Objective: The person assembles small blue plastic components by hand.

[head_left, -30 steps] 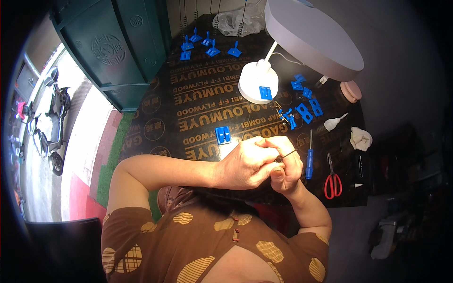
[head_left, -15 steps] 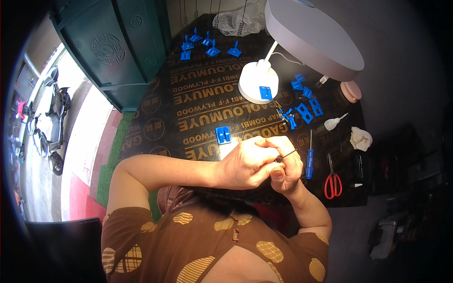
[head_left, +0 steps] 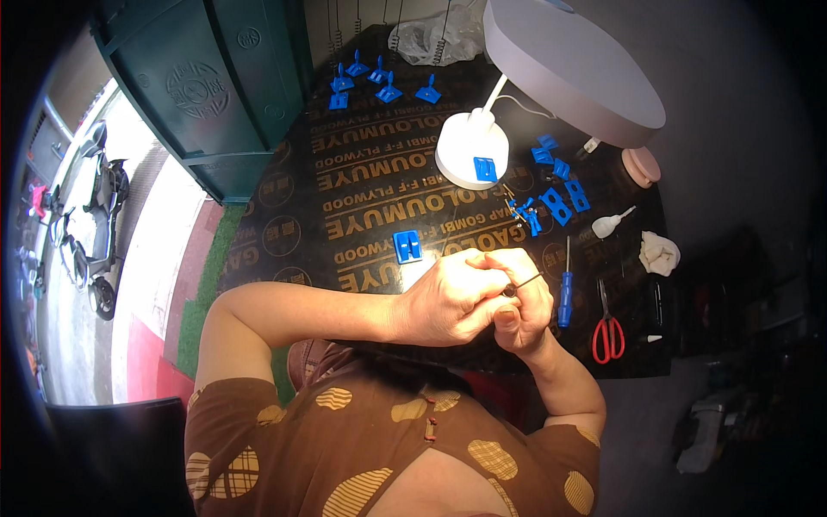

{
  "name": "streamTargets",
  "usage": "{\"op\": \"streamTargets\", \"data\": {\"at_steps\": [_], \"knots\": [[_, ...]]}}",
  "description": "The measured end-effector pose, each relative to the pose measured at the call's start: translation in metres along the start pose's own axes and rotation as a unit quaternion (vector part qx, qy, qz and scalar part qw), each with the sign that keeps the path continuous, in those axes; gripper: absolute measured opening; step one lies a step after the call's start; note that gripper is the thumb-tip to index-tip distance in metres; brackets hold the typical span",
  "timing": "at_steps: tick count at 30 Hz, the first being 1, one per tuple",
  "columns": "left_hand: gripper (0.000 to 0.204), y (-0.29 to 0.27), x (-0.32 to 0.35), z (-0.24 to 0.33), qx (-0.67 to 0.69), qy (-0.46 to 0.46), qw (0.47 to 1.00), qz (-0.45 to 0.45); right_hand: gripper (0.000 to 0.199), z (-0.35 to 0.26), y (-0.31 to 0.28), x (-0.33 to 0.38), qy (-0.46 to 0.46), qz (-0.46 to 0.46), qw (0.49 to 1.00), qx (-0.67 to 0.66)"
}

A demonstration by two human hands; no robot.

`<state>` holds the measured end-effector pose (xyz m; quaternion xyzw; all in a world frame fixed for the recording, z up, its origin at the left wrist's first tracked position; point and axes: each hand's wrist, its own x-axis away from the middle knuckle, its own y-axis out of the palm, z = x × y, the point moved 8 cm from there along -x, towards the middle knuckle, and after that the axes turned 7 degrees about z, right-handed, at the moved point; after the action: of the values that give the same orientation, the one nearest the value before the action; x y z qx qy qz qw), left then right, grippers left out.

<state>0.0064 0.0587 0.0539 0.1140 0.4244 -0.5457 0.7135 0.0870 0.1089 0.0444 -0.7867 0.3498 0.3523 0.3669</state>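
Note:
My left hand (head_left: 444, 303) and my right hand (head_left: 531, 312) meet close in front of me, both closed, with fingers pressed together. Between them is a thin dark rod (head_left: 529, 281) with a small dark round end; it sticks out to the right across my right fingers. Anything else inside the hands is hidden. Just beyond my left hand lies a blue plastic block (head_left: 408, 247) with two slots. To the right of my right hand is a blue-handled screwdriver (head_left: 565, 297), then red-handled scissors (head_left: 608, 338).
A white lamp (head_left: 469, 146) stands at the back, a blue piece on its base. Right of it lie several blue plastic parts (head_left: 556, 207), a white dropper bottle (head_left: 607, 226) and crumpled white tissue (head_left: 659, 254). Blue pieces with spring-bearing rods (head_left: 389, 90) stand far left, near a clear plastic bag (head_left: 439, 39).

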Motion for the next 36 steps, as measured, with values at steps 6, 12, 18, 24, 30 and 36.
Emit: {"op": "streamTargets", "data": {"at_steps": [6, 12, 18, 24, 30, 36], "knots": [[0.014, 0.0002, 0.0001, -0.0002, -0.001, 0.0, 1.0, -0.001, 0.061, -0.0003, 0.0, -0.0006, -0.005, 0.002, 1.0, 0.003], [0.013, 0.0005, 0.0008, -0.0011, 0.006, 0.004, 1.0, 0.003, 0.06, 0.0002, -0.0002, -0.0003, -0.001, 0.001, 1.0, 0.001], [0.01, -0.0005, 0.0004, 0.0009, 0.0, 0.004, 1.0, 0.003, 0.059, -0.0041, 0.0006, -0.0047, -0.009, 0.016, 1.0, -0.009], [0.009, 0.0004, 0.0007, -0.0011, 0.007, -0.003, 1.0, -0.005, 0.057, -0.0059, -0.0008, -0.0054, -0.014, 0.027, 0.999, -0.018], [0.009, 0.0009, 0.0007, -0.001, 0.004, -0.007, 1.0, -0.008, 0.056, -0.0052, -0.0014, -0.0053, -0.015, 0.03, 0.999, -0.015], [0.009, 0.0011, 0.0009, -0.0018, 0.001, -0.008, 1.0, -0.009, 0.056, -0.0048, -0.0016, -0.0047, -0.011, 0.028, 0.999, -0.017]]}}
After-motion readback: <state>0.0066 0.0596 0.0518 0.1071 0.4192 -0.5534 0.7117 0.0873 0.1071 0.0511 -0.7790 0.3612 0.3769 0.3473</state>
